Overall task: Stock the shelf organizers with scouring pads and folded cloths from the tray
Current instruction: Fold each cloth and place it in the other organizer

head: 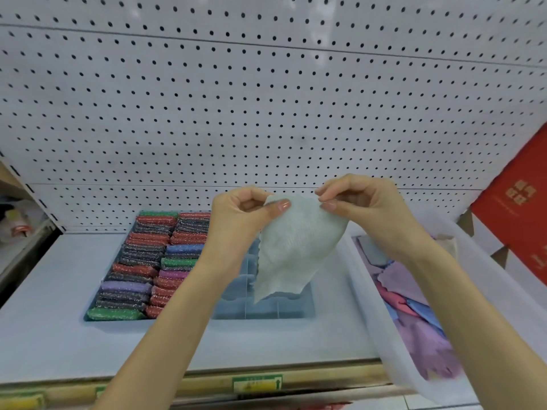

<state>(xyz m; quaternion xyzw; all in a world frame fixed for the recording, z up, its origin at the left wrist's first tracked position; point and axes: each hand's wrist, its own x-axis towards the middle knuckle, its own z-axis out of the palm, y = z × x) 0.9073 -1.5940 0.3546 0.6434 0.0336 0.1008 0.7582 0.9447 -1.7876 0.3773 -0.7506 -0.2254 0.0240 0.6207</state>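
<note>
Pale mint-green waffle-textured cloth (293,250) hangs unfolded in the air over the white shelf (44,327), held by its top edge. The left hand (242,211) has its grip closed on the left corner between thumb and forefinger. The right hand (364,205) pinches the right corner the same way. The cloth's ragged lower edge dangles over the clear plastic divided organizer (266,309), whose compartments show bare floors; whether it touches them cannot be told. Just to the left, glittery red, black, green, purple and blue scouring pads (142,261) stand packed in two rows in a dark teal organizer (87,316). To the right, a translucent white tray (370,306) holds loose purple, pink and blue cloths (414,329). A white pegboard (266,99) closes the back, and a red cardboard box (515,208) stands at the far right. Bare shelf lies left of and in front of the organizers.
</note>
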